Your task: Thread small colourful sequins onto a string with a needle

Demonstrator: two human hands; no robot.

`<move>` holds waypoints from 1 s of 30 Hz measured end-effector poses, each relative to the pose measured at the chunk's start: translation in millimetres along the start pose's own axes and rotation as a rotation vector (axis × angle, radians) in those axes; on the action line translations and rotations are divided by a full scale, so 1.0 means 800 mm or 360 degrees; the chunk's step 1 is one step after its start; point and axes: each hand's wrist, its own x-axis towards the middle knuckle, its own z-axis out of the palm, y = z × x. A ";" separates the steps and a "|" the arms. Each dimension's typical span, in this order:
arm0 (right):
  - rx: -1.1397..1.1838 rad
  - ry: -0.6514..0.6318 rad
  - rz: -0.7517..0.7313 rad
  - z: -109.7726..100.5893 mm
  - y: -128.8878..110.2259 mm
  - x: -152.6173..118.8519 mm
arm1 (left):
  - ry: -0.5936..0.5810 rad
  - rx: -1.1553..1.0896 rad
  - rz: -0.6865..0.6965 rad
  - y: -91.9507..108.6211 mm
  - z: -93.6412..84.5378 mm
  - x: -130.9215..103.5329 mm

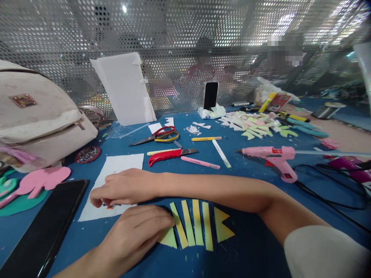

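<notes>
My left hand point(139, 227) reaches in from the lower left, its fingers together and curved down on a yellow-green paper piece point(169, 238), partly covering it; the thumb is hidden. To the right of that piece lie several yellow-green strips point(198, 224) in a row, then a zigzag-cut yellow-green piece point(222, 225). My right arm crosses in front of me, above the strips. At its end my right hand point(124, 188) bends its fingers down over a sheet of white paper point(124, 162), among small orange and dark bits point(110, 207). Its fingertips are partly hidden.
A pink glue gun point(269, 153) with cables lies right. Scissors point(162, 136), a red-handled knife point(171, 154) and pens point(199, 162) lie mid-table. Paper scraps point(255, 124) are heaped behind. A dark phone point(46, 227) and white backpack point(43, 116) occupy the left.
</notes>
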 end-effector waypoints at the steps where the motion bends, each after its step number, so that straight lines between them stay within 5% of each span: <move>1: -0.0030 0.0019 -0.0013 0.001 0.000 0.000 | 0.0007 0.0003 0.0000 0.000 0.000 0.000; 20: -0.0237 0.0089 -0.0144 0.026 0.009 0.004 | 0.0001 0.0023 -0.0015 0.001 -0.001 0.001; 30: -0.0074 0.0083 0.0142 -0.027 0.024 -0.006 | 0.0000 -0.0051 -0.0005 -0.002 0.001 -0.004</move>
